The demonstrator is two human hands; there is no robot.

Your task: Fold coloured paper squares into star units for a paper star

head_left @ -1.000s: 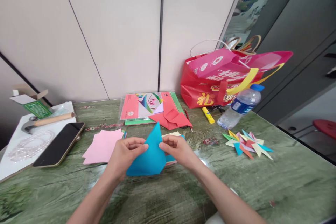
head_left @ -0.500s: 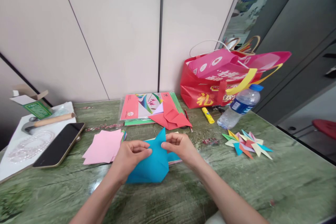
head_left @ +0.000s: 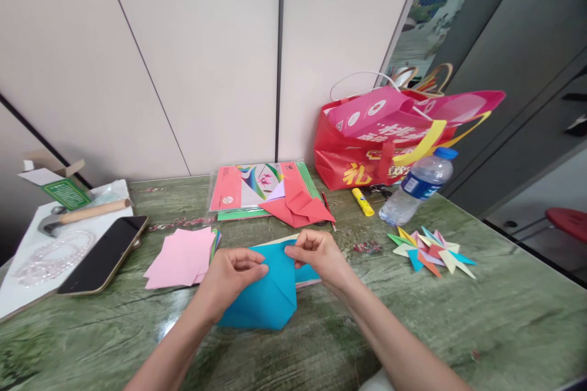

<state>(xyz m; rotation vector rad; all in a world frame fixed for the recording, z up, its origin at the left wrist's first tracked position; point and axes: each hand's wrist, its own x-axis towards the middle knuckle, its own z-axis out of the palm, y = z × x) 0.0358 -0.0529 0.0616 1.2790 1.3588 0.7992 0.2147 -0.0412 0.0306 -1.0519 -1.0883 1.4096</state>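
Note:
A blue sheet of folded paper [head_left: 268, 296] is held up between both hands over the green table. My left hand [head_left: 241, 275] pinches its upper left edge between thumb and fingers. At the upper right corner, my right hand [head_left: 316, 253] grips the paper with thumb and fingertips. A crease runs diagonally across the sheet, and its lower right corner is angled. Behind it, partly hidden, lie more coloured sheets [head_left: 308, 275]. Left of my left hand is a stack of pink paper squares [head_left: 181, 256].
Toward the back are paper packs [head_left: 229, 186] with a folded red paper [head_left: 298, 208] on top. A glue stick [head_left: 362, 201], a bottle [head_left: 417, 186], a red bag [head_left: 339, 153] and folded paper stars [head_left: 433, 249] stand or lie right. A phone [head_left: 105, 253] and a hammer [head_left: 92, 212] lie left.
The pointed tip that stood up at the blue paper's upper right is folded down, leaving a straighter top edge. My right hand has moved slightly right and up with that corner.

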